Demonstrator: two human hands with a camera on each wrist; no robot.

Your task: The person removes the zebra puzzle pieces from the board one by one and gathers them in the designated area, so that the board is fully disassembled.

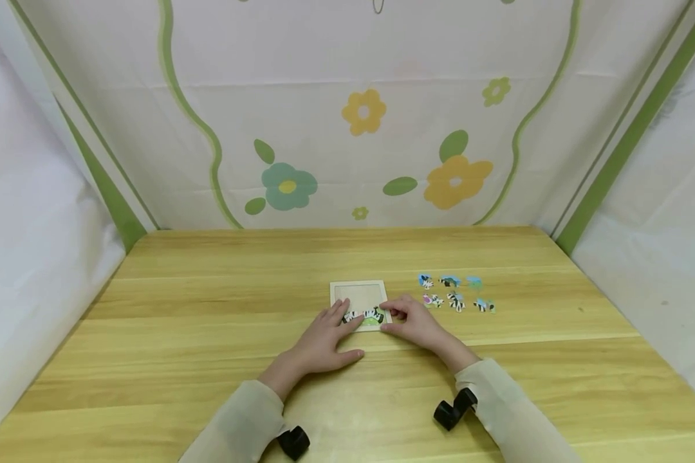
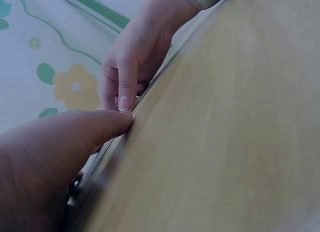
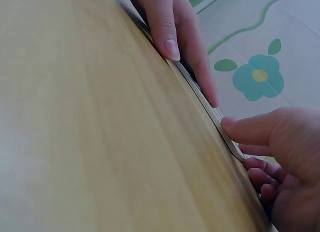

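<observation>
A small, pale square puzzle tray [image 1: 356,283] lies flat on the table, with zebra-striped puzzle pieces [image 1: 372,314] along its near side. My left hand [image 1: 324,341] lies over the tray's left side, fingers straight and spread. Its fingertips touch the tray and the pieces, and its thumb rests on the wood. At the tray's near right corner, my right hand [image 1: 416,323] grips the edge between thumb and forefinger, other fingers curled under. The right wrist view shows that thumb [image 3: 245,129] by the tray's thin edge [image 3: 200,94]. Fingers hide part of the pieces.
Several loose puzzle pieces [image 1: 456,301] lie in two rows to the right of the tray, blue, green and black-and-white. The wooden table [image 1: 208,289] meets a flowered cloth wall [image 1: 324,64] at the back. White cloth hangs on both sides.
</observation>
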